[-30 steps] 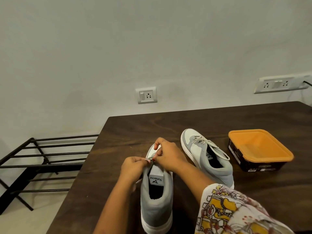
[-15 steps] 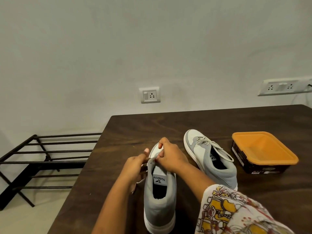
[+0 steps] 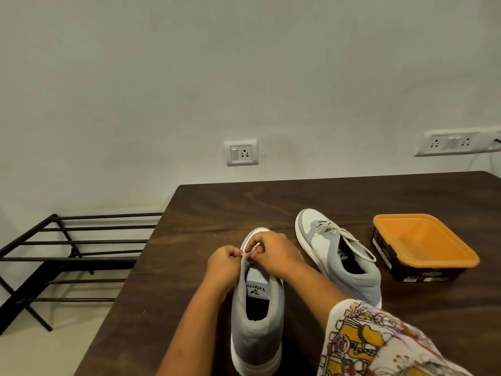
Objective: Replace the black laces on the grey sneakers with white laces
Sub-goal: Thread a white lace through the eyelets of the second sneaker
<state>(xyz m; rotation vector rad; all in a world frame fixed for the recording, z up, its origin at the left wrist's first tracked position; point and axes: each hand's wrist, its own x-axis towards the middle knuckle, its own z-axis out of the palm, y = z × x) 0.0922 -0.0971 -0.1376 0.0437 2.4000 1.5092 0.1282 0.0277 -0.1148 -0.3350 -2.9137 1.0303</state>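
Left of the near sneaker (image 3: 257, 335), past the counter's (image 3: 189, 267) edge, a black metal rack (image 3: 81, 253) stood on the floor. The near sneaker sat on the dark wooden counter, grey with a white sole, its heel toward the person. The left grip (image 3: 225, 263) was curled tight against the left side of its lacing edge, fingertips pinching there. The right grip (image 3: 273, 253) came over its toe end, thumb and forefinger nipping the grey eyelet flap. Whether a lace ran between them I could not tell. Behind the near sneaker a switch socket (image 3: 241, 153) sat on the wall. To its right lay the second sneaker (image 3: 360, 283), angled and threaded with pale laces (image 3: 344, 234), their ends loose. Further right stood an orange-lidded tub (image 3: 423, 240). A patterned sleeve (image 3: 379, 343) covered the right arm.
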